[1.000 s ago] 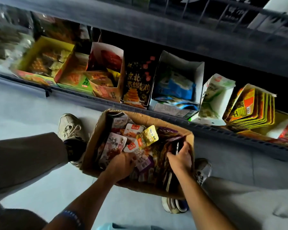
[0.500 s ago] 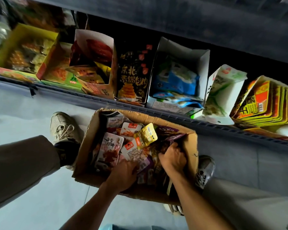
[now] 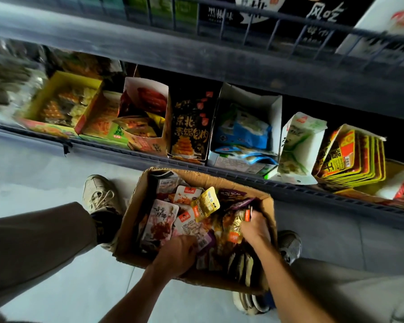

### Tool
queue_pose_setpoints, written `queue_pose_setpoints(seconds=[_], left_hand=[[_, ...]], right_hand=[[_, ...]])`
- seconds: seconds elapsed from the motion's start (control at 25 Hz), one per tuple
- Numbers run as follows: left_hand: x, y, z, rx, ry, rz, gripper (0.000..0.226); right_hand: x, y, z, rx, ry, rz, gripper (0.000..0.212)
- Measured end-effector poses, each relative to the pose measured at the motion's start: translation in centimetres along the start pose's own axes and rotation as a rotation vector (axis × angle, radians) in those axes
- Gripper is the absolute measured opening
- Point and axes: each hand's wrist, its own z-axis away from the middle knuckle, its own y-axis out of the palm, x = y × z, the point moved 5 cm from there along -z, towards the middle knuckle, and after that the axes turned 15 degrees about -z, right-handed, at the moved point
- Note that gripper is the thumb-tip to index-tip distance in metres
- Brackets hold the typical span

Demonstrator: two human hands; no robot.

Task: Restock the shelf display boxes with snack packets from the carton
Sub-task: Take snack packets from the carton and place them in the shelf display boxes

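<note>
A long dark shelf (image 3: 219,73) runs across the top, with a lower shelf edge (image 3: 243,180) just behind the carton. On the lower shelf stand the display boxes: a yellow box (image 3: 44,106) at the left, a white-lined box with red packets (image 3: 147,117), a black box with yellow lettering (image 3: 191,134), a white box (image 3: 250,106) holding blue packets (image 3: 243,134), a green and white box (image 3: 301,145), and a tilted box of yellow and orange packets (image 3: 355,157) at the right.

The brown cardboard carton (image 3: 135,206) sits on the pale floor (image 3: 33,164) between the person's shoes, touching the shelf base, full of loose snack packets. A small yellow packet (image 3: 205,203) lies on top near the middle.

The left hand (image 3: 176,255) reaches into the near side of the carton, fingers curled down among the packets; whether its grip has closed on one cannot be told. The right hand (image 3: 254,227) is at the carton's right side, its grip clenched around a gold foil packet (image 3: 236,222).
</note>
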Motion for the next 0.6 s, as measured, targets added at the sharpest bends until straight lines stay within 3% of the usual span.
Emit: queue_pose_setpoints(seconds=[0.08,0.2,0.36,0.48,0.56,0.6], left_hand=[[0.0,-0.3,-0.2,-0.011,-0.009,0.055,0.078],[-0.8,-1.5,-0.3,-0.044,-0.003,0.185,0.075],[-2.6,-5.4,-0.1,-0.074,-0.159,0.525,0.013],[-5.4,-9.2,0.4,0.035,-0.326,0.955,0.028],[-8.0,-11.9,0.7,0.138,-0.225,1.187,0.041],[-8.9,-13.0,1.0,0.15,-0.154,1.216,0.038]], right_hand=[[0.4,-1.3,1.3,0.038,-0.014,-0.135,0.013],[2.3,-3.9,4.0,0.148,0.028,-0.475,0.022],[5.3,-7.0,6.9,0.279,-0.057,-0.729,0.032],[6.5,-8.3,9.0,0.373,-0.103,-0.827,0.048],[7.2,-8.6,10.3,0.418,-0.175,-0.778,0.063],[7.6,-8.6,11.0,0.428,-0.22,-0.742,0.06]])
